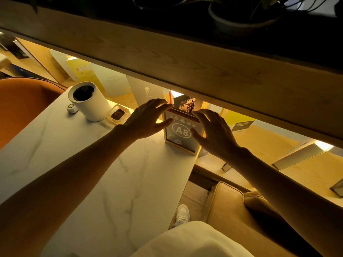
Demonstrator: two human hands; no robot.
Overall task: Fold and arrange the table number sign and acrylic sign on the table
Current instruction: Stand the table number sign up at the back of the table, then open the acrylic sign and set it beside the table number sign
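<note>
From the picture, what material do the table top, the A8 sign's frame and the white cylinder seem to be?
Table top: looks like white marble or an imitation, smooth, with grey veins. A8 sign: pale wood-like frame around a glossy, probably acrylic, panel. White cylinder: matte white, plastic or ceramic; I cannot tell which.

We see the table number sign, a wood-framed stand marked "A8", upright near the far right corner of the white marble table. Our left hand has fingers spread, fingertips at the sign's top left edge, thumb by its left side. Our right hand is spread too, fingertips at the top right edge, thumb over the face. A white cylindrical container and a small clear dish stand farther left
</note>
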